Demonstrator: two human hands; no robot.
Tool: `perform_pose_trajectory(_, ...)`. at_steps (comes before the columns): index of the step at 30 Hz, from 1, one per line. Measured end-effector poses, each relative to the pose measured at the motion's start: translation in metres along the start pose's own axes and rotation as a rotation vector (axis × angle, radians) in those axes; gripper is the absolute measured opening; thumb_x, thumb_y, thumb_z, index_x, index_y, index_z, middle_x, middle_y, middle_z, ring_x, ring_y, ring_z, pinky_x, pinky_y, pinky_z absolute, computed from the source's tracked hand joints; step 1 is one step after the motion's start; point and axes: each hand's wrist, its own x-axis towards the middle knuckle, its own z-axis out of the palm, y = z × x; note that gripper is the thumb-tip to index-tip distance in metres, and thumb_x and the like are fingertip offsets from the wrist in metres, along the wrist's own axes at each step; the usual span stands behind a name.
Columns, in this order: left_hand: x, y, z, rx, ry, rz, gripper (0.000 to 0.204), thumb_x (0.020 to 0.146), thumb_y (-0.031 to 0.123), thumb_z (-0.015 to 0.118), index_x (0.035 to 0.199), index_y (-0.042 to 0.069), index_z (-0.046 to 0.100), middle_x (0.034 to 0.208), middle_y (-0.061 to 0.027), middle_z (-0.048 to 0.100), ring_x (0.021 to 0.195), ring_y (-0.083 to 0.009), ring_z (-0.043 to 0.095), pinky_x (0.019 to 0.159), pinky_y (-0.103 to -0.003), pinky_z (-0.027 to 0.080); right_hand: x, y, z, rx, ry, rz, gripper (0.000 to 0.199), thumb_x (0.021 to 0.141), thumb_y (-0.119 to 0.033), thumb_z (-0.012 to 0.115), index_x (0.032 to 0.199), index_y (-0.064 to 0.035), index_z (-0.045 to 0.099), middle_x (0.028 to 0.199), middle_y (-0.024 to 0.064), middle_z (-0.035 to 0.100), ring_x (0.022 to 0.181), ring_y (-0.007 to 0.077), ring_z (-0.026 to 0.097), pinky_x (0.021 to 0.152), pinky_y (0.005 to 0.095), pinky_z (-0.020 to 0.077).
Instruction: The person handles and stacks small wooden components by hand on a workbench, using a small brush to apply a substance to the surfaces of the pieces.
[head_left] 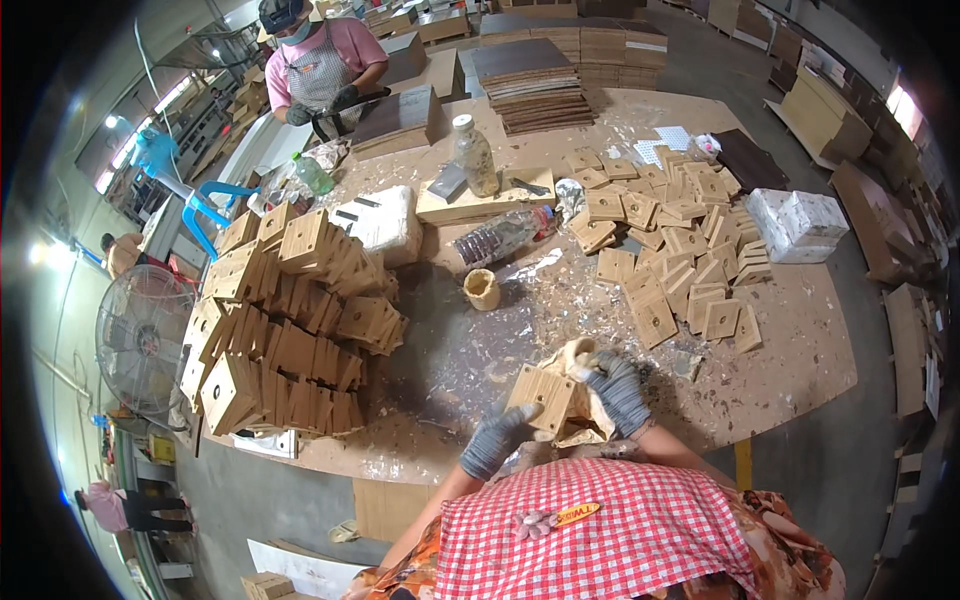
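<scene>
One flat, rectangular wooden block (pixel 540 392) is located over the near edge of the workbench, face tilted upward; its surface is light brown with visible grain and a dark round hole near the middle. The left hand (pixel 492 435), in a grey glove, pinches the block at its near left corner, thumb on the face. The right hand (pixel 618 388), also gloved, is curled onto a cream cloth (pixel 572 358) bunched beside and beneath the block. The workbench (pixel 800 330) has a brown top, spotted with pale splashes and darkened toward the middle. Left of the hands stand stacked blocks (pixel 228 385); to the right lies a loose pile of similar blocks (pixel 650 320). A small round cup (pixel 482 290) sits between, with a clear bottle (pixel 495 240) lying beyond it. At the far edge rests a stack of dark-topped panels (pixel 535 95); a co-worker (pixel 330 65) stands at far left. The room has a grey floor (pixel 225 500) and, at left, a large caged fan (pixel 146 340).
</scene>
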Motion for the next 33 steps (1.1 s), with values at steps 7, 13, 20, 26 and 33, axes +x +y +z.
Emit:
perform_pose_trajectory(7,0.000,0.013,-0.035,0.580,0.134,0.251,0.053,0.081,0.021,0.069,0.122,-0.004,0.049,0.098,-0.0135,0.064,0.086,-0.0175,0.062,0.075,-0.031,0.053,0.001,-0.021,-0.011,0.262,0.037,-0.150,0.024,0.076,-0.007,0.070,0.098,-0.0052,0.062,0.100,0.0047,0.062,0.088,0.0137,0.059,0.082,0.0253,0.0499)
perform_pose_trajectory(13,-0.002,0.007,-0.010,0.896,0.128,0.126,0.047,0.080,0.020,0.070,0.119,-0.001,0.054,0.089,-0.0129,0.066,0.071,-0.0166,0.065,0.065,-0.028,0.055,-0.021,-0.048,0.035,-0.413,-0.297,-0.275,0.023,0.074,-0.024,0.073,0.088,-0.0104,0.062,0.095,0.0057,0.059,0.087,0.0150,0.056,0.079,0.0288,0.0500)
perform_pose_trajectory(20,-0.014,0.012,0.007,0.829,0.078,0.075,0.044,0.082,0.023,0.069,0.115,-0.002,0.056,0.086,-0.0094,0.065,0.072,-0.0128,0.062,0.065,-0.025,0.052,0.002,-0.011,0.005,-0.399,-0.203,-0.323,0.022,0.082,-0.020,0.064,0.098,-0.0047,0.064,0.101,0.0073,0.059,0.094,0.0199,0.055,0.084,0.0326,0.0464)
perform_pose_trajectory(26,-0.013,0.010,-0.011,0.852,0.060,0.151,0.046,0.082,0.019,0.069,0.119,-0.003,0.052,0.090,-0.0084,0.062,0.075,-0.0113,0.058,0.065,-0.026,0.049,-0.006,-0.017,-0.002,-0.144,-0.146,-0.196,0.020,0.075,-0.016,0.069,0.092,-0.0064,0.064,0.094,0.0066,0.059,0.090,0.0203,0.057,0.082,0.0325,0.0472)
perform_pose_trajectory(33,-0.020,0.014,0.008,0.612,0.055,0.251,0.043,0.080,0.021,0.072,0.111,-0.003,0.057,0.086,-0.0089,0.065,0.073,-0.0135,0.062,0.062,-0.026,0.052,-0.008,-0.012,-0.006,-0.191,-0.099,-0.135,0.024,0.078,-0.015,0.071,0.097,-0.0013,0.063,0.092,0.0049,0.061,0.086,0.0124,0.057,0.077,0.0267,0.0475)
